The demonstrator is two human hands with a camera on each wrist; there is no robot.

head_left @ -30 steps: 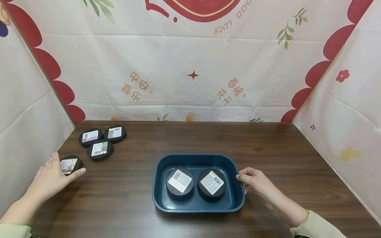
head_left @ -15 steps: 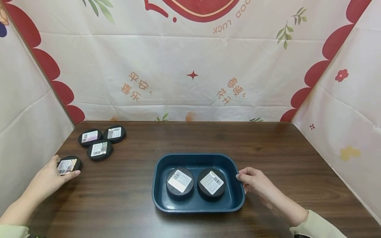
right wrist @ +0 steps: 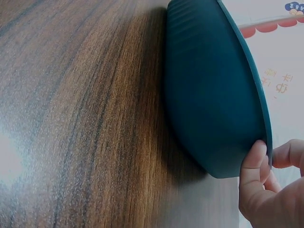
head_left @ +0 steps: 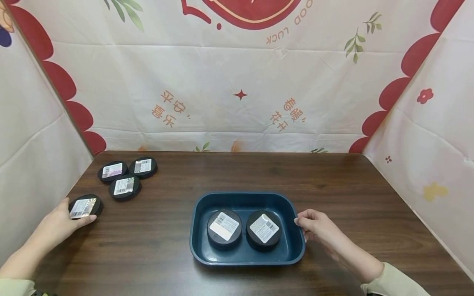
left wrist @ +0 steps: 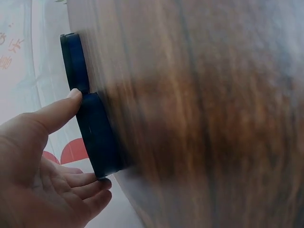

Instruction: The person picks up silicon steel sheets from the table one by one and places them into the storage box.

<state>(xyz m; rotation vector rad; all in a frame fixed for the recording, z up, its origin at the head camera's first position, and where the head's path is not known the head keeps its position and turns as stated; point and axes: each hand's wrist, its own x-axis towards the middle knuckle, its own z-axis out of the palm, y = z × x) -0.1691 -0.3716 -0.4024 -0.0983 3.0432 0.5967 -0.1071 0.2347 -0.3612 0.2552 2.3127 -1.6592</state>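
Note:
Several flat round black containers with white barcode labels are in the head view. My left hand (head_left: pixel 59 227) spans the nearest container at the left (head_left: pixel 86 206), thumb along its near edge and fingertips at its far left side. In the left wrist view, the thumb (left wrist: pixel 66 107) and fingers meet opposite ends of that container (left wrist: pixel 98 135), which sits on the table. My right hand (head_left: pixel 318 226) pinches the right rim of a dark blue tray (head_left: pixel 198 246), thumb on one side and fingers on the other. Inside the tray lie two more containers, a left one (head_left: pixel 224 242) and a right one (head_left: pixel 263 244).
Beyond my left hand, three like containers form a cluster: a left one (head_left: pixel 112 172), a back one (head_left: pixel 143 167) and a front one (head_left: pixel 125 188). All stand on a dark wood table (head_left: pixel 237 172). Printed white cloth (head_left: pixel 222 74) encloses its back and sides.
My left hand has drawn in around the nearest container, shifting slightly left, and its thumb has come to the near edge. The right hand and tray have stayed put.

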